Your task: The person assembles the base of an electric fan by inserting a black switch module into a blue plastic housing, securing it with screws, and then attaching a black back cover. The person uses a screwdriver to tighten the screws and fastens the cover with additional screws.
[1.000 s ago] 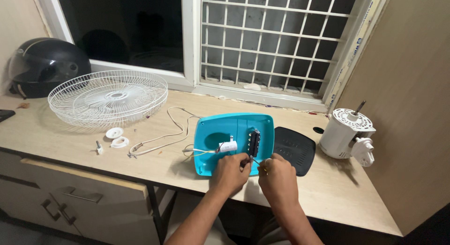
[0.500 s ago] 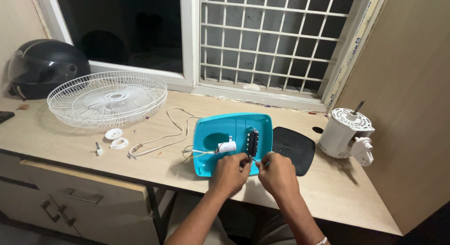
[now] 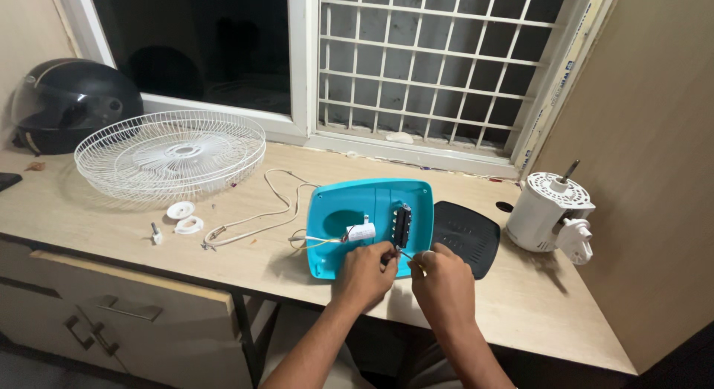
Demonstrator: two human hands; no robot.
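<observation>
A turquoise plastic fan base [image 3: 349,207] lies upside down on the wooden counter [image 3: 245,262]. Inside it sit a black switch block [image 3: 402,224] and a small white capacitor [image 3: 362,232] with thin wires. My left hand [image 3: 366,272] is at the base's near edge, its fingers pinched on a thin wire just below the switch block. My right hand [image 3: 443,281] is close beside it, fingers closed on the other end of the same wire.
A black cover plate [image 3: 467,236] lies right of the base, then a white fan motor [image 3: 554,211]. A white cord [image 3: 256,222], small white caps [image 3: 184,218], a wire fan guard [image 3: 171,153] and a dark helmet [image 3: 63,103] sit to the left. Drawers are below.
My right hand shifted slightly toward the switch block and back; the left hand stayed put. The view barely moved.
</observation>
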